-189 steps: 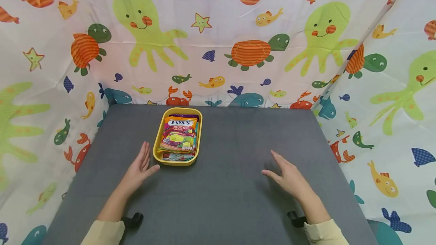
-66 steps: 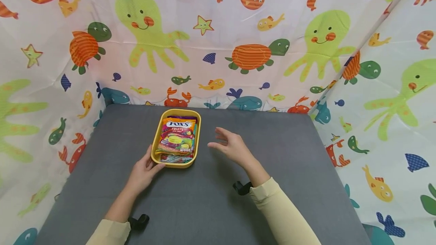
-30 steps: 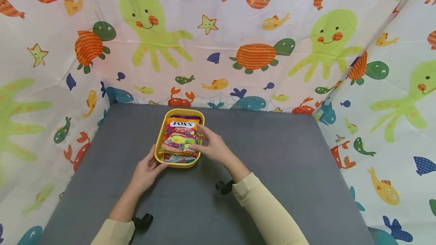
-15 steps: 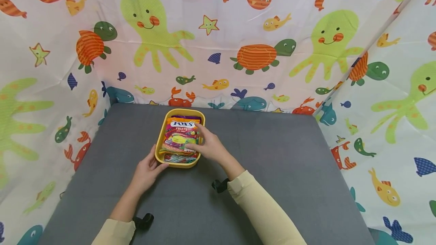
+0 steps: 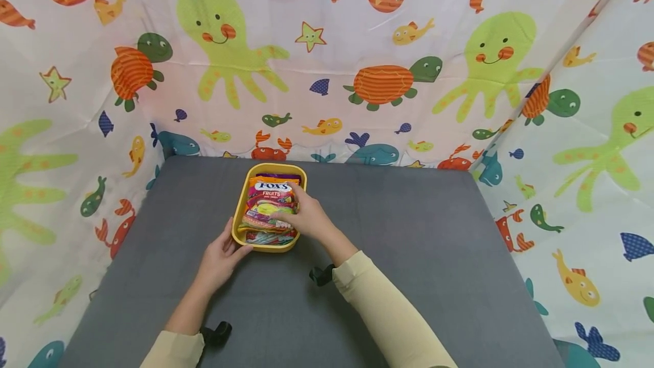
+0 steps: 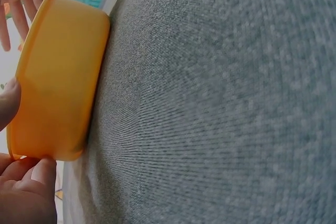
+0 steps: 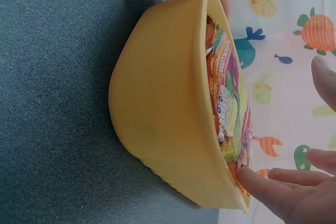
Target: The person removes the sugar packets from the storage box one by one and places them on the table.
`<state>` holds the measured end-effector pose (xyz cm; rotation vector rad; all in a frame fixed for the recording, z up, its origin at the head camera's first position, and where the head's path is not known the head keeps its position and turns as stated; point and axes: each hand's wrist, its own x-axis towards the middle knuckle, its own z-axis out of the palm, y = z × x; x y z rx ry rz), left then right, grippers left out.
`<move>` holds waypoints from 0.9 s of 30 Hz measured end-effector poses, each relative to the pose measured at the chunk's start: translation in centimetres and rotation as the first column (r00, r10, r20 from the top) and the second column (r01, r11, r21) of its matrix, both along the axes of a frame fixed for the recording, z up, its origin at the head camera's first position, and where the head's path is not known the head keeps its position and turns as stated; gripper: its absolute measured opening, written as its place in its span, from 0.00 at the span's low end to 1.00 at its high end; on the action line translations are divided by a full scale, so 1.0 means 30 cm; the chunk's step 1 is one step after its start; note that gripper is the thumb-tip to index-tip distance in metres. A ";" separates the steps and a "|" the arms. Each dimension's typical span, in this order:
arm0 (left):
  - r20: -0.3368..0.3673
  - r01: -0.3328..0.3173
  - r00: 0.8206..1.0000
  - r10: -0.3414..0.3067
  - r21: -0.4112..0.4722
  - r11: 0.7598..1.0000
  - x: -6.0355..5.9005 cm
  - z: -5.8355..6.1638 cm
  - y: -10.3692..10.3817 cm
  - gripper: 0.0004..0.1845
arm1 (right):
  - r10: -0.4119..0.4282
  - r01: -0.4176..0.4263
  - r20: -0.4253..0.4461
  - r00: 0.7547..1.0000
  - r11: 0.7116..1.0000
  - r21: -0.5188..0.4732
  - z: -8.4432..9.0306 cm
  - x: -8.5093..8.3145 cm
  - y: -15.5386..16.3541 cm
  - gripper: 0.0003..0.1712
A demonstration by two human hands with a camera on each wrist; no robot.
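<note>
A yellow oval tray [image 5: 238, 214] stands on the grey table, left of middle. In it lies a colourful FOX'S FRUITS candy bag [image 5: 265, 202] on top of other packets. My left hand [image 5: 221, 254] rests against the tray's near left corner, fingers straight along its side and thumb [image 6: 29, 192] on the near wall [image 6: 58, 87]. My right hand [image 5: 301, 216] lies over the bag's right edge. In the right wrist view one fingertip [image 7: 262, 182] touches the bag [image 7: 231, 103] at the tray rim [image 7: 157, 103]; the other fingers hover spread, apart from it.
The grey cloth-covered table [image 5: 419, 243] is walled on three sides by a white curtain printed with sea animals [image 5: 357, 44]. Black wrist mounts [image 5: 319, 274] sit under both sleeves.
My right hand crossed from the table's right side to the tray and settled lower on the candy bag. My left hand moved up to the tray's corner and has stayed there.
</note>
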<state>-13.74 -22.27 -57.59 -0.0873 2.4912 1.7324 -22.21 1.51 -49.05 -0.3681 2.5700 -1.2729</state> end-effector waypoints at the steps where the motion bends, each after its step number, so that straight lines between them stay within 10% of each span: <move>1: -0.003 -0.001 1.000 0.001 0.000 1.000 0.001 0.001 0.000 0.49 | -0.002 0.002 -0.001 1.000 1.000 0.001 0.002 -0.001 -0.002 0.55; 27: -0.033 0.007 0.999 -0.007 -0.005 1.000 -0.002 -0.002 0.000 0.49 | -0.089 0.088 0.073 0.993 0.996 0.016 -0.012 -0.012 -0.058 0.52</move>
